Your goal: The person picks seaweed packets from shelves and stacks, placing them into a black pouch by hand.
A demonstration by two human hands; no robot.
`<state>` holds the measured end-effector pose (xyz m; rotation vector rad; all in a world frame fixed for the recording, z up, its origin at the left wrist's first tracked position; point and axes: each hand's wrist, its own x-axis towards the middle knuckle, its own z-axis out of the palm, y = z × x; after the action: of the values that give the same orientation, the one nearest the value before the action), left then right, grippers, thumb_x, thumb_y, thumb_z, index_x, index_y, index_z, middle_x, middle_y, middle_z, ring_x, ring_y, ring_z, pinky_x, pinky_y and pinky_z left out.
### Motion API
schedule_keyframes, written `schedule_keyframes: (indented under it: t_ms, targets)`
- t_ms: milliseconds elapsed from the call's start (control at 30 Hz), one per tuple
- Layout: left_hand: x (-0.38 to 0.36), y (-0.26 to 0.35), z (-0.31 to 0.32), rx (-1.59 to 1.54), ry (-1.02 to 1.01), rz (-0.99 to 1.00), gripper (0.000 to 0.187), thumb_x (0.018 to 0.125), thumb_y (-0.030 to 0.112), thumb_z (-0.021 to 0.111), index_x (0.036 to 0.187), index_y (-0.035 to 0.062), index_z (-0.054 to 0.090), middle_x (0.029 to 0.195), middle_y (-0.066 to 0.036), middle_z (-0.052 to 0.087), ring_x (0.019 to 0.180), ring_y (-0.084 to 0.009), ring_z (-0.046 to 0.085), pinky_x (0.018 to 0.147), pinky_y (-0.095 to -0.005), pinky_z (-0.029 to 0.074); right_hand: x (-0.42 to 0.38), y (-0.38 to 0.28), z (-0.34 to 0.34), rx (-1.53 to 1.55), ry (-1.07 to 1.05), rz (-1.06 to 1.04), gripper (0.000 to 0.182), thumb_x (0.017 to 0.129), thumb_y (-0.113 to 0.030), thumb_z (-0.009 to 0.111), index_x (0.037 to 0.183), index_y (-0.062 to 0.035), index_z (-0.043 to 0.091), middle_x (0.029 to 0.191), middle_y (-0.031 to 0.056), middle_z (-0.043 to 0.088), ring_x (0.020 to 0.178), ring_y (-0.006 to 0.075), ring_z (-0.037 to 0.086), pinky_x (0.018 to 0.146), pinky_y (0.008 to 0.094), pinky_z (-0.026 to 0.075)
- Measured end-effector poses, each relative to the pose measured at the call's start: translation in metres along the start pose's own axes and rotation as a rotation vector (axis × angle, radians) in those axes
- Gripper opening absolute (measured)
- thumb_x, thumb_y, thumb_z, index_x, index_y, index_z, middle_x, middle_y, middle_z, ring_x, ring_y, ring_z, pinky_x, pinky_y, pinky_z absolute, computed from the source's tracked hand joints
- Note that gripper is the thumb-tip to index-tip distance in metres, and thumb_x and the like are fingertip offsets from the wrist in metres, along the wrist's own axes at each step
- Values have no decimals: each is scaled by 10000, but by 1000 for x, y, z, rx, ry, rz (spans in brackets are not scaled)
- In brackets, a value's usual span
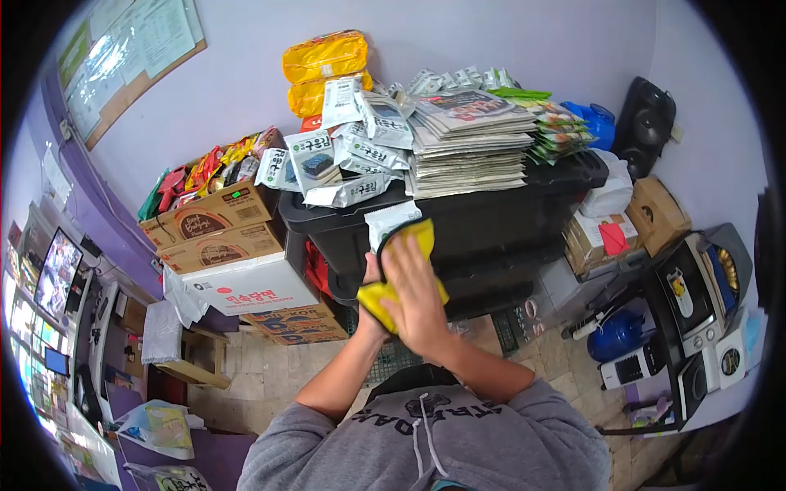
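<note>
A yellow cloth with a dark edge (420, 236) is between my hands, in front of the black bins. My right hand (413, 295) presses it from above, over a white seaweed packet (391, 219) whose top end shows. Beneath the cloth, my left hand (370, 315) holds the packet from the left side, its fingers mostly hidden. More white seaweed packets (315, 159) lie piled on the black bin lid (360, 214), left of a stack of newspapers (467, 151).
Boxes of snack packets (217, 214) stand at the left beside a white carton (246, 285). Yellow packs (327, 69) lean on the wall. Cartons (602, 237), a speaker (645, 127) and a blue bottle (616, 334) are at the right.
</note>
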<state>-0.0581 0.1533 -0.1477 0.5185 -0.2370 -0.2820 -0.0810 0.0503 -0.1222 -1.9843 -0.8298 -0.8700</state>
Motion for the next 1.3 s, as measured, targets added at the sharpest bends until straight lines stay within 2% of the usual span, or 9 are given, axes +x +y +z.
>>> schedule_keyframes:
  t_ms: [167,233,400,533,633,733,1000,1167,1300]
  targets:
    - [-4,-18,1,560,206,186,527,991,420,324,1372,56,345,1340,-108,447,1210,-207,458,1012,-351,372,35,17,-22,-124,111,23,558,875,-153,528,1388,-15,353,1456,207,288,1364,407,211,1093,481,196]
    - [-8,-26,27,444,120,252,507,1000,378,330,1394,61,304,1363,-91,421,1240,-187,423,1025,-324,351,48,32,-33,-6,135,60,509,940,-231,417,1395,-13,344,1468,195,276,1371,402,199,1104,463,166]
    - [-3,-4,4,81,55,282,451,1001,381,337,1359,107,359,1307,-81,457,1179,-193,469,977,-326,397,16,3,-6,84,-42,-136,603,865,-224,554,1399,-40,346,1464,230,253,1355,439,210,1087,501,195]
    - [-21,-26,19,425,443,405,403,1003,280,366,1354,82,362,1307,-61,466,1162,-172,482,976,-320,398,40,11,-21,90,-30,-178,585,870,-233,549,1400,-74,359,1464,225,253,1353,445,195,1084,500,193]
    - [-24,-45,33,570,397,544,427,994,230,402,1360,20,339,1317,-61,459,1188,-153,451,1015,-292,340,72,22,-38,189,4,-240,331,857,-235,577,1125,-40,596,1133,172,564,1080,366,499,903,436,393]
    - [-36,-54,46,649,433,559,475,993,244,417,1392,13,303,1306,-54,453,1195,-137,414,1020,-279,306,80,34,-42,334,-279,-139,242,874,-200,561,863,39,597,828,175,585,803,341,549,718,380,436]
    - [-97,-100,73,1141,681,504,624,842,218,652,1346,8,351,1172,-104,541,1068,-165,511,913,-313,407,33,31,-26,648,-352,-236,264,864,-227,581,733,1,596,687,151,564,669,347,550,586,405,434]
    - [-148,-124,91,1471,982,406,653,775,166,700,1317,21,367,1118,-197,578,1020,-285,581,874,-371,449,2,3,-25,906,-698,-74,265,866,-247,597,834,-3,694,641,169,608,531,225,589,526,331,442]
    - [-197,-135,105,1506,1032,395,634,775,125,686,1318,38,370,1155,-208,556,1058,-313,565,889,-386,444,-11,-36,-28,1103,-973,-36,318,872,-281,616,851,27,693,590,54,624,526,64,535,492,254,415]
